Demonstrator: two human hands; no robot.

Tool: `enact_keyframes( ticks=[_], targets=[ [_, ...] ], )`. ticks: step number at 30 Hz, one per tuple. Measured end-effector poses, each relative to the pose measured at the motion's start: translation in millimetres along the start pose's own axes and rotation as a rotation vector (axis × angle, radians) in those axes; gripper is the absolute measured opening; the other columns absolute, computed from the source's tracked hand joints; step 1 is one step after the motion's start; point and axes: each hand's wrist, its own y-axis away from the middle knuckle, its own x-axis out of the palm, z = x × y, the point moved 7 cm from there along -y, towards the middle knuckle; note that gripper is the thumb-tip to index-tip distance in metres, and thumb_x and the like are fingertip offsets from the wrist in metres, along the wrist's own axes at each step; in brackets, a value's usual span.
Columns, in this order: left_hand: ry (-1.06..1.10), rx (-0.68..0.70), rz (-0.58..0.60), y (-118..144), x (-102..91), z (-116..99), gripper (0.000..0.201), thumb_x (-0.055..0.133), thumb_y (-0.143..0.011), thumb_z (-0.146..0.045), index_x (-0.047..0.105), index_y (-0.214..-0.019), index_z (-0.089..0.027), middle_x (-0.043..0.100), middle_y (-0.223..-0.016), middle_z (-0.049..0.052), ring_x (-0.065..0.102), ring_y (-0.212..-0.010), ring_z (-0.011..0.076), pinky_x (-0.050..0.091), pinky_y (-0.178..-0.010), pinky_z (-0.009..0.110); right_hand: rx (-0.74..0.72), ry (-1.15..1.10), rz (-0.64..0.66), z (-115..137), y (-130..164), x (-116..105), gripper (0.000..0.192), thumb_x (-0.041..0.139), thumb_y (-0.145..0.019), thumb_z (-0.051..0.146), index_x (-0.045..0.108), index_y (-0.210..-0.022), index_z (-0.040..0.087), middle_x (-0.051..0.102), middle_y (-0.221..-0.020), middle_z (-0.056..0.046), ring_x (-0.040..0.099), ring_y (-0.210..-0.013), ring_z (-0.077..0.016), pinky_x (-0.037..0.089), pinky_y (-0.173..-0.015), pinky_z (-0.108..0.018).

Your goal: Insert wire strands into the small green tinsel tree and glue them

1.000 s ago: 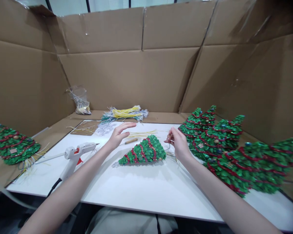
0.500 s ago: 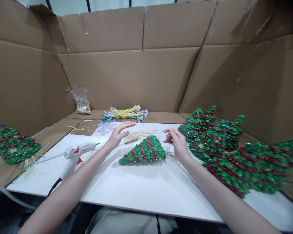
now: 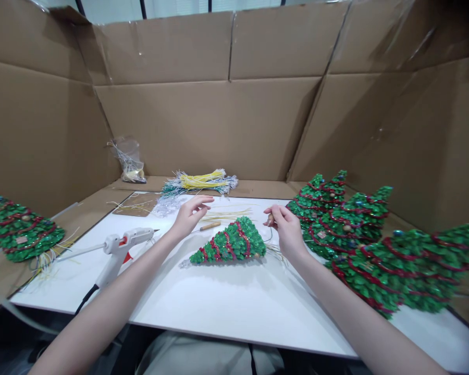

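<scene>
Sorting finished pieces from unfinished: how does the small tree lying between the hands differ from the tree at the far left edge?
The small tree between the hands lies on the white board, tip pointing left; the far-left tree sits off the board on cardboard, tip pointing up-left. The small tree's red garland runs in few bands; the far-left tree shows more, plus bead-like ornaments. Both are green with red garland, with thin strands trailing at the base.
</scene>
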Motion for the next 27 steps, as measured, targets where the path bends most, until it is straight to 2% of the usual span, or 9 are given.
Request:
enact_keyframes(
  ticks=[3, 8, 10, 13, 16, 19, 24, 27],
  targets=[
    [-0.189, 0.054, -0.068, 1.6, -2.9, -12.8, 0.030, 0.046, -0.088, -0.028, 0.058, -0.115, -0.022, 0.059, -0.113, 0.006, 0.056, -0.081, 0.0138, 0.043, -0.070, 0.026, -0.067, 0.003, -0.026, 6.9, 0.1, -1.5, 0.035, 0.060, -0.074, 0.052, 0.061, -0.073, 0.017, 0.044, -0.053, 0.004, 0.044, -0.053, -0.0098, 0.040, -0.056, -0.024],
    [-0.443, 0.172, -0.141, 5.7, -1.6, -40.0, 0.040, 0.043, -0.091, -0.034, 0.044, -0.130, -0.023, 0.057, -0.098, 0.004, 0.049, -0.070, 0.0120, 0.040, -0.072, 0.027, -0.241, 0.101, -0.026, 24.0, 5.4, 0.3, 0.029, 0.056, -0.081, 0.045, 0.064, -0.076, 0.017, 0.045, -0.055, 0.003, 0.044, -0.054, -0.0107, 0.035, -0.055, -0.025],
    [-0.534, 0.229, -0.169, 8.0, 0.5, -50.5, 0.041, 0.045, -0.090, -0.034, 0.044, -0.129, -0.021, 0.056, -0.090, 0.004, 0.049, -0.075, 0.0139, 0.038, -0.075, 0.028, -0.285, 0.143, 0.001, 29.2, 9.4, 3.6, 0.028, 0.055, -0.082, 0.043, 0.065, -0.077, 0.018, 0.048, -0.057, 0.002, 0.044, -0.055, -0.0110, 0.034, -0.055, -0.025],
    [-0.638, 0.342, -0.215, 13.3, 5.0, -67.9, 0.033, 0.050, -0.088, -0.034, 0.057, -0.117, -0.020, 0.055, -0.090, 0.006, 0.049, -0.085, 0.0172, 0.036, -0.078, 0.031, -0.314, 0.183, 0.068, 35.2, 16.9, 11.2, 0.026, 0.055, -0.083, 0.041, 0.066, -0.078, 0.018, 0.051, -0.059, 0.000, 0.044, -0.056, -0.0116, 0.035, -0.054, -0.026],
    [-0.677, 0.431, -0.182, 18.8, 14.0, -81.9, 0.025, 0.053, -0.087, -0.033, 0.063, -0.107, -0.022, 0.056, -0.097, 0.007, 0.049, -0.090, 0.0183, 0.034, -0.081, 0.033, -0.350, 0.210, 0.147, 42.4, 25.9, 20.7, 0.025, 0.054, -0.084, 0.039, 0.066, -0.078, 0.018, 0.054, -0.062, -0.001, 0.045, -0.056, -0.0117, 0.035, -0.052, -0.026],
    [-0.667, 0.459, -0.129, 22.4, 21.5, -89.5, 0.023, 0.052, -0.087, -0.033, 0.063, -0.104, -0.022, 0.060, -0.100, 0.006, 0.049, -0.093, 0.0186, 0.032, -0.083, 0.034, -0.434, 0.265, 0.204, 52.8, 35.0, 28.4, 0.021, 0.054, -0.085, 0.035, 0.067, -0.080, 0.019, 0.055, -0.063, -0.001, 0.047, -0.057, -0.0125, 0.036, -0.054, -0.027],
    [-0.613, 0.410, -0.026, 22.6, 28.1, -88.4, 0.020, 0.045, -0.092, -0.028, 0.060, -0.083, -0.019, 0.065, -0.075, 0.001, 0.049, -0.078, 0.0155, 0.029, -0.082, 0.034, -0.554, 0.380, 0.270, 64.4, 44.5, 35.0, 0.020, 0.052, -0.085, 0.032, 0.069, -0.084, 0.021, 0.059, -0.066, -0.002, 0.052, -0.062, -0.0156, 0.040, -0.059, -0.029],
    [-0.581, 0.372, 0.008, 21.9, 28.4, -84.8, 0.022, 0.042, -0.093, -0.027, 0.059, -0.082, -0.019, 0.065, -0.074, 0.001, 0.049, -0.074, 0.0153, 0.029, -0.082, 0.034, -0.615, 0.454, 0.289, 67.7, 47.3, 36.4, 0.019, 0.052, -0.086, 0.030, 0.070, -0.087, 0.023, 0.061, -0.069, -0.002, 0.052, -0.065, -0.0166, 0.040, -0.062, -0.031]
  ],
)
